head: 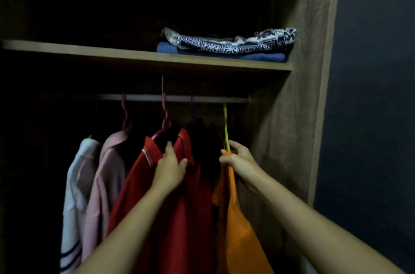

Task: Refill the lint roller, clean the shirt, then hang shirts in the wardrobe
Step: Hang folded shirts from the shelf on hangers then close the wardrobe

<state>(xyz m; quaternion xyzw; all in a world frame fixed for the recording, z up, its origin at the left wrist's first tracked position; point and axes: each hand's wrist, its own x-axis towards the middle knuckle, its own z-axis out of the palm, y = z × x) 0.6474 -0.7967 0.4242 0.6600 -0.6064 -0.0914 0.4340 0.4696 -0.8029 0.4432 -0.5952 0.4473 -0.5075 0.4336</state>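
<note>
An orange shirt (238,228) hangs on a yellow-green hanger (225,125) hooked over the wardrobe rail (179,98) at its right end. My right hand (238,158) is closed around the hanger's neck at the shirt's collar. My left hand (170,166) rests with fingers spread against the red shirt (157,206), pressing on its collar area. A dark garment (204,139) hangs between the red and orange shirts. Further left hang a pink shirt (105,179) and a white shirt (76,184). No lint roller is in view.
A wooden shelf (89,51) sits above the rail with a folded patterned cloth (231,42) on a blue towel (258,57). The wardrobe's right side panel (298,94) stands close to the orange shirt. The left of the wardrobe is dark.
</note>
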